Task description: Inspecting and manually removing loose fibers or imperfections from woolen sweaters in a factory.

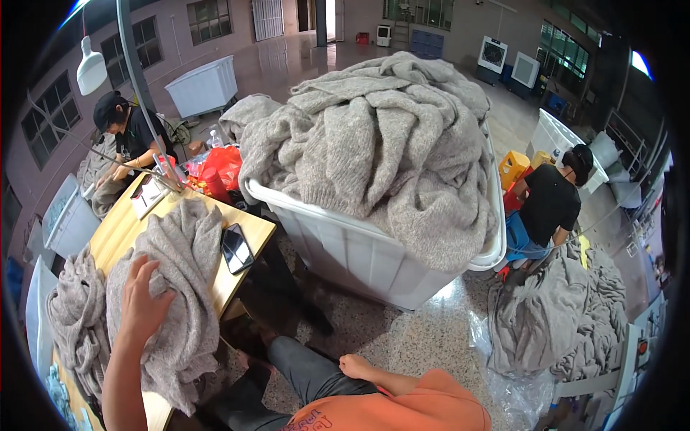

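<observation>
My left hand (144,298) is over a heap of grey knitted garments (183,251) on the wooden table. Its fingers are apart and slightly bent, with nothing gripped between them. Whether the fingertips touch the knit, I cannot tell. Against my thigh rests my right hand (352,365), its fingers curled into a loose fist and no object showing in it. A second grey knit bundle (77,316) lies left of my forearm. Beyond the heap, near the table's right edge, is a dark-screened phone (236,248).
A white wheeled bin (352,248) piled with grey knits (374,136) stands ahead. One co-worker (133,133) bends over knits at left; another (550,205) sits at right by a floor heap (546,316). A red container (214,184) and white box (149,197) are by the table's far end.
</observation>
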`<state>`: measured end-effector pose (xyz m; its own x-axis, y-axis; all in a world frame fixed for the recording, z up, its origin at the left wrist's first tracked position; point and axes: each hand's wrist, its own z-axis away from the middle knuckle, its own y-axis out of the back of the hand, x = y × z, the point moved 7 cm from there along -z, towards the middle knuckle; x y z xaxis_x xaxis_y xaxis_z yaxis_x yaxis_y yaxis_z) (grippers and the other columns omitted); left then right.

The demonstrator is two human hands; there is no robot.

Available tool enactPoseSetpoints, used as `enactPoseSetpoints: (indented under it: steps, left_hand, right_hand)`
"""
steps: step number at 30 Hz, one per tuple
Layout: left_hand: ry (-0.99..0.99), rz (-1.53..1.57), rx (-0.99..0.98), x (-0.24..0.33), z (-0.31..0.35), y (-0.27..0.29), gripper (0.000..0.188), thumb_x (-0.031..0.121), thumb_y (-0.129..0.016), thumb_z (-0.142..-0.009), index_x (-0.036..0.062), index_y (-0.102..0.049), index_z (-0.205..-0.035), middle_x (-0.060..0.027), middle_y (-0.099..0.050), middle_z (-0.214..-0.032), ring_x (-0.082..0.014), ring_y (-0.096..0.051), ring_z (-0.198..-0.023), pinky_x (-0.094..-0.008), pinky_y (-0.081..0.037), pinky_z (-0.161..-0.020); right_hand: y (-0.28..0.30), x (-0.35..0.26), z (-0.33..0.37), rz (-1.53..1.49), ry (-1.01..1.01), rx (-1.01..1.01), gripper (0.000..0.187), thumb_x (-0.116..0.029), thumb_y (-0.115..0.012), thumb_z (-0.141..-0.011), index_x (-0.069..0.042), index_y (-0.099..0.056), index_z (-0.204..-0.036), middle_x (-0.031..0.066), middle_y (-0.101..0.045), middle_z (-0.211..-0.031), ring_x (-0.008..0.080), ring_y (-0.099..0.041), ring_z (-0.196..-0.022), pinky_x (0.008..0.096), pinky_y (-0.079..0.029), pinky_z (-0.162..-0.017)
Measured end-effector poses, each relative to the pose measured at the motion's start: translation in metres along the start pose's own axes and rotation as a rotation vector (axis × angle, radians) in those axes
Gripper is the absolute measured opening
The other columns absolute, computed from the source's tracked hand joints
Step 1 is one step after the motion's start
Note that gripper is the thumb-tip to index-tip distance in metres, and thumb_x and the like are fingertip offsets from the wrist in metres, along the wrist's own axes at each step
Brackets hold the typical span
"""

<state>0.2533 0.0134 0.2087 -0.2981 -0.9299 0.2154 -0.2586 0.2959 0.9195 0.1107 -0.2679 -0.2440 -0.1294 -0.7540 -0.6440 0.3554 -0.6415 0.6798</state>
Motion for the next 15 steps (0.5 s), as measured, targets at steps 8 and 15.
enactPoseSetpoints:
  steps: [8,15]
  left_hand:
    - [0.251,-0.214,0.063,-0.146,0.081,-0.015,0.061,0.004,-0.072,-0.056,0.0007,-0.046,-0.110,-0.0229,-0.040,-0.122,-0.0368,-0.038,-0.115,-0.0388,-0.033,-0.095]
    - [0.502,-0.222,-0.017,-0.193,0.114,-0.064,0.054,0.010,-0.061,-0.064,0.0039,-0.043,-0.115,-0.0187,-0.048,-0.107,-0.0350,-0.045,-0.104,-0.0410,-0.040,-0.084]
  right_hand:
    - [-0.007,-0.022,-0.007,0.148,0.061,-0.072,0.019,-0.017,-0.047,-0.074,-0.003,-0.060,-0.076,0.0196,-0.060,-0.079,0.0366,-0.058,-0.076,0.0448,-0.045,-0.068]
    - [0.011,-0.019,-0.001,0.263,0.068,0.009,0.018,-0.017,-0.050,-0.073,-0.002,-0.059,-0.072,0.0222,-0.058,-0.073,0.0393,-0.056,-0.073,0.0461,-0.045,-0.066]
